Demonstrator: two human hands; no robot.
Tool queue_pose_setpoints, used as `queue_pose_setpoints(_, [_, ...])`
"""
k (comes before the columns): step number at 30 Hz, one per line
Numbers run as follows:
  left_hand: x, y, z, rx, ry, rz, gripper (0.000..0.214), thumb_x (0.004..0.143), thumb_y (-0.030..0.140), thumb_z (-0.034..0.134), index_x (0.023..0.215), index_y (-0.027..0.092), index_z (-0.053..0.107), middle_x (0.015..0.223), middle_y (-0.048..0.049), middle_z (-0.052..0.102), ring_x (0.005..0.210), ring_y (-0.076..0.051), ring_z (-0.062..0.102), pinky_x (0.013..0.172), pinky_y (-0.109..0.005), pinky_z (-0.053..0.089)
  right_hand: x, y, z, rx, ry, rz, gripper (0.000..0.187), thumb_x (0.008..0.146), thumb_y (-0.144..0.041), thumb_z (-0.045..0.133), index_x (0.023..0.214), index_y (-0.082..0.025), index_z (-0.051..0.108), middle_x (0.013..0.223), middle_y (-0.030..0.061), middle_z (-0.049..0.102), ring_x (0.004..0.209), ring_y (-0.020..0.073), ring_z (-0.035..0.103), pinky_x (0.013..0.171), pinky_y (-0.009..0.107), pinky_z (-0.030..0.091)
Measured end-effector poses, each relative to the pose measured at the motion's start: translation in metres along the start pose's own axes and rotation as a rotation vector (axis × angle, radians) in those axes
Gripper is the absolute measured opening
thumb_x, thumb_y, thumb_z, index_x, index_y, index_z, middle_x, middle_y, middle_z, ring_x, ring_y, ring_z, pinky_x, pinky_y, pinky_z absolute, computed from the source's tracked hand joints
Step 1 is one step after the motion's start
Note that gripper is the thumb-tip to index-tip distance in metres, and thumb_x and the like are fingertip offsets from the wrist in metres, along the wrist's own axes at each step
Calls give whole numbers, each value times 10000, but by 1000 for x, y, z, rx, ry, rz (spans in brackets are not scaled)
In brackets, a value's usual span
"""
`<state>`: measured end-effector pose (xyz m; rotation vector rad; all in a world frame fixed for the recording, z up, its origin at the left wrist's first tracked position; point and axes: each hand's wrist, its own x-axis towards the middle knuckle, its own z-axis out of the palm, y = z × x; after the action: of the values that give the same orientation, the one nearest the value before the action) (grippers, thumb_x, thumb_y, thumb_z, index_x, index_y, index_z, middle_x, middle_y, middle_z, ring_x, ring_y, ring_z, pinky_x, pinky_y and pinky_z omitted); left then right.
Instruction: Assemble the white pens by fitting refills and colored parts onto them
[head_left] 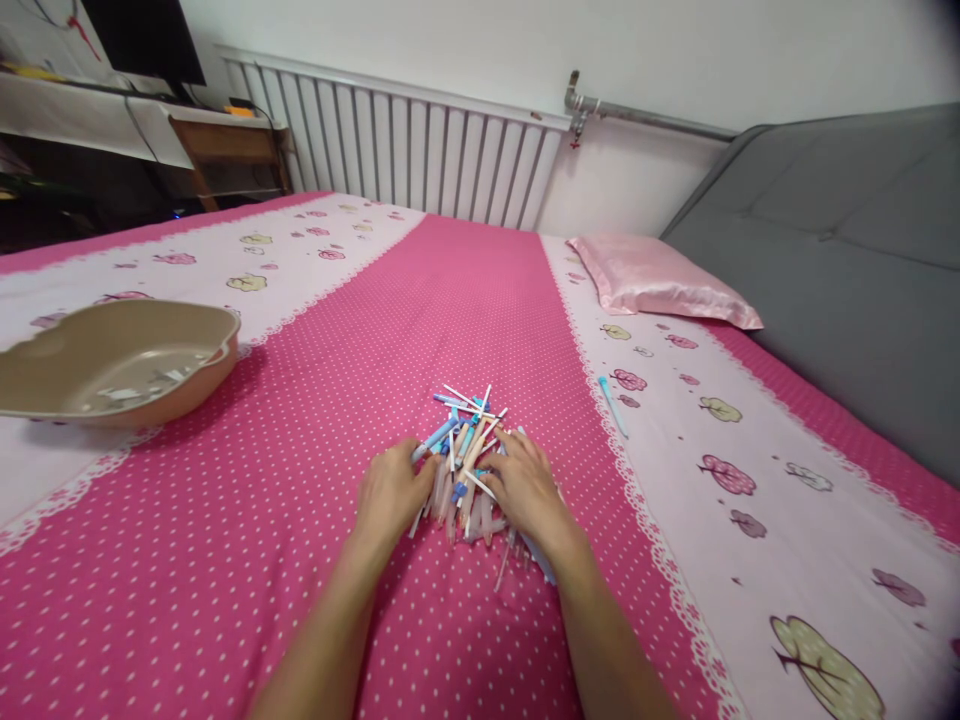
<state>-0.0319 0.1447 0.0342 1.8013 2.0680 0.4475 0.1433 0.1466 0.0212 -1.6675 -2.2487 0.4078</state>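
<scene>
A loose pile of pens (466, 455) and pen parts, with white sticks, clear barrels and blue pieces, lies on the pink dotted bedspread. My left hand (388, 492) is at the pile's left side, its thumb and forefinger closed on a blue pen (441, 436). Across the pile, my right hand (527, 488) rests on the right edge with its fingers spread and curved over the pieces. Both palms face down or inward, so whatever lies beneath them is hidden. Several clear tubes (514, 548) stick out below the right hand.
A beige basin (112, 345) with small white pieces inside stands to the left. One light-blue pen (613, 405) lies apart on the right. Farther off are a pink pillow (664, 275), a grey headboard (832, 220), a radiator (405, 140) and a desk with a monitor (146, 40).
</scene>
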Motion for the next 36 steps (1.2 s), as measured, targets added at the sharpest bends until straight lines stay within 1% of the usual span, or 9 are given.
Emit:
queue_pose_setpoints(7, [1,-1,1,-121,42,18,255,773,380,456,707,174,592,597,-17,560,548,-139,483,496,-227,259,4,0,-3,86,116,-22,158,808,-202,528,842,-223,681,1166,63,585,1163,223,430,1022,438,229])
queue_pose_setpoints(10, [0,2,2,-372,4,63,263,746,382,490,665,157,598,522,15,501,496,-113,438,471,-216,261,4,-3,-10,237,235,-22,146,813,-215,526,847,-215,668,1034,62,645,1057,206,515,959,383,325])
queue_pose_setpoints(13, [-2,8,0,-694,-119,110,319,709,436,533,698,131,628,533,19,518,492,-101,445,469,-210,300,3,-10,-16,436,331,-32,133,813,-231,534,857,-211,658,949,45,671,950,184,570,873,324,397])
queue_pose_setpoints(16, [-5,14,-2,-913,-209,122,380,659,459,595,785,106,659,626,-17,601,569,-121,516,539,-224,383,-1,-20,-20,575,356,-32,145,816,-256,531,872,-216,659,917,28,683,899,176,598,835,303,421])
queue_pose_setpoints(18, [-6,17,-3,-992,-208,101,427,633,476,628,838,104,669,683,-39,636,612,-136,548,580,-238,417,-3,-27,-22,615,345,-19,150,810,-267,535,874,-219,663,906,24,686,870,179,611,805,299,434])
queue_pose_setpoints(24, [-7,17,-5,-1097,-204,85,463,615,483,664,879,103,666,737,-64,662,654,-156,582,619,-258,454,-6,-34,-21,691,293,-27,123,758,-215,585,863,-210,648,859,7,684,806,161,625,753,275,464])
queue_pose_setpoints(27, [-7,16,-6,-1079,-228,120,394,627,449,665,828,110,665,732,-58,660,647,-146,579,624,-252,453,-6,-35,-21,735,268,-102,220,747,-175,591,960,-216,625,914,8,678,822,148,625,754,261,478])
queue_pose_setpoints(32, [-6,15,-4,-1002,-186,187,319,609,419,681,699,115,647,591,-6,587,530,-102,499,508,-214,393,-8,-36,-23,593,277,-212,279,795,-117,510,970,-261,673,957,14,675,908,155,599,850,300,444])
queue_pose_setpoints(36, [-7,15,-3,-998,-226,230,320,644,417,661,775,124,660,657,-16,613,569,-112,519,537,-217,405,-8,-34,-24,573,338,-152,264,781,-133,544,974,-250,681,937,38,637,896,167,577,826,308,443])
